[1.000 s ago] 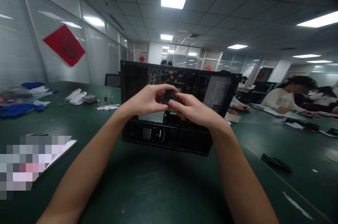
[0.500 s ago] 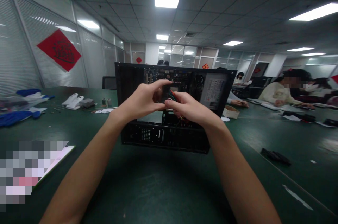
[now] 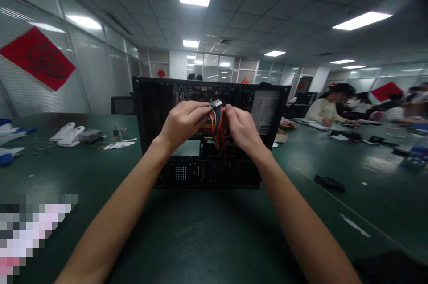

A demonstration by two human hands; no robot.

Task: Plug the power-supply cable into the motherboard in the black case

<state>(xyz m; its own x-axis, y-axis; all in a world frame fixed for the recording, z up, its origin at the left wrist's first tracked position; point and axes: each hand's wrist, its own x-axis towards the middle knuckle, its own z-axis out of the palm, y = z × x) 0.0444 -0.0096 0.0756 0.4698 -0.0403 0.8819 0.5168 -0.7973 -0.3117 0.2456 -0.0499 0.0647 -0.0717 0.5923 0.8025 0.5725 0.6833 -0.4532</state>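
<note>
An open black computer case stands on edge on the table in front of me, its inside facing me. Between my hands is a white power connector with a bundle of coloured wires curving down from it. My left hand is closed, its fingertips pinching the connector's left side. On the other side my right hand is closed against the wires just below the connector; some of its fingers are hidden. Behind the hands are a partly covered motherboard, a dark fan and a labelled power supply.
White plastic bags, a grey block and small parts lie on the green table to the left. A black object and a paper strip are at right. Other people sit farther right.
My left hand has gone from spread fingers to a pinch on the connector. The connector and wires now show between my hands. The view has turned slightly right.
</note>
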